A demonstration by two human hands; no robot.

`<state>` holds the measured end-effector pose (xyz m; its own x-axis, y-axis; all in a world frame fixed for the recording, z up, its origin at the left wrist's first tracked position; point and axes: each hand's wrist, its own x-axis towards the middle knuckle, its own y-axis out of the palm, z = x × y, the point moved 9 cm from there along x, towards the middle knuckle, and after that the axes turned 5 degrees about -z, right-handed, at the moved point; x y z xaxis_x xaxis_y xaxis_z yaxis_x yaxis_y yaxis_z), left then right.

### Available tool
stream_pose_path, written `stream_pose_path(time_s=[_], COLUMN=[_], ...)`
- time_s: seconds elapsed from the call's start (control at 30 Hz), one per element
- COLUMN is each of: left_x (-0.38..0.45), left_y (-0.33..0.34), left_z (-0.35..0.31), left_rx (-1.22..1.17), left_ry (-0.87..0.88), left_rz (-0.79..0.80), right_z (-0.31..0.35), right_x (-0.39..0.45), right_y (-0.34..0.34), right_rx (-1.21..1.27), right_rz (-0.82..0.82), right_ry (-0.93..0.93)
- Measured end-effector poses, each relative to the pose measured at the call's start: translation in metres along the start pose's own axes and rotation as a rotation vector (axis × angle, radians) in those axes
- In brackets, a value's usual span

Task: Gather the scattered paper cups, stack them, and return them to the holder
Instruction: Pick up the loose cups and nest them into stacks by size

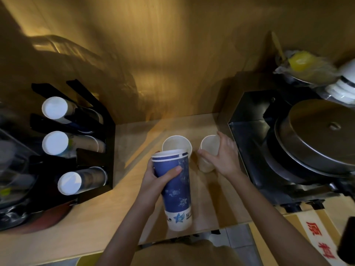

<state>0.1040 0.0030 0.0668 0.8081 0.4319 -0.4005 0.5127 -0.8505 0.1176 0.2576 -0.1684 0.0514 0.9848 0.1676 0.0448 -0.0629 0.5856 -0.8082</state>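
Left hand (163, 174): we grip the blue cup stack (175, 189).
Right hand (221, 158): we clasp a white cup (208, 153).
Holder (92, 143): far left on the bench (107, 217).

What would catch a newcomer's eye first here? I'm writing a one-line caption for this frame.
The tall blue cup stack, gripped in the left hand at centre, stands out most. Just right of it, the right hand closes on a pale cup on the wooden counter, with another open cup behind the stack. At far left, a black holder shows three rows of cups lying on their sides.
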Motion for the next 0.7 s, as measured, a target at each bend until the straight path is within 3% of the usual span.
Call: stream_pose_path(time_s=[0.07,0.13,0.23,0.3,0.57,0.7], left_x=[0.001,0.0,-0.002,-0.004,-0.008,-0.014], left_y=[0.002,0.006,0.015,0.021,0.026,0.03], left_z=[-0.002,-0.004,-0.01,-0.012,-0.003,-0.002], left_rx=[0.018,0.054,0.11,0.11,-0.004,0.042], left_ry=[0.017,0.041,0.106,0.136,0.035,0.059], left_rz=[0.01,0.034,0.08,0.122,0.229,0.245], right_z=[0.014,0.04,0.086,0.1,0.088,0.094], right_x=[-0.003,-0.013,-0.042,-0.055,-0.036,-0.048], right_y=[-0.01,-0.018,-0.011,-0.004,-0.02,-0.005], right_rx=[0.034,0.239,0.593,0.61,0.808,0.609], right_rz=[-0.009,0.057,0.388,0.513,0.345,0.563], right_ry=[-0.033,-0.058,-0.048,-0.062,0.092,0.026])
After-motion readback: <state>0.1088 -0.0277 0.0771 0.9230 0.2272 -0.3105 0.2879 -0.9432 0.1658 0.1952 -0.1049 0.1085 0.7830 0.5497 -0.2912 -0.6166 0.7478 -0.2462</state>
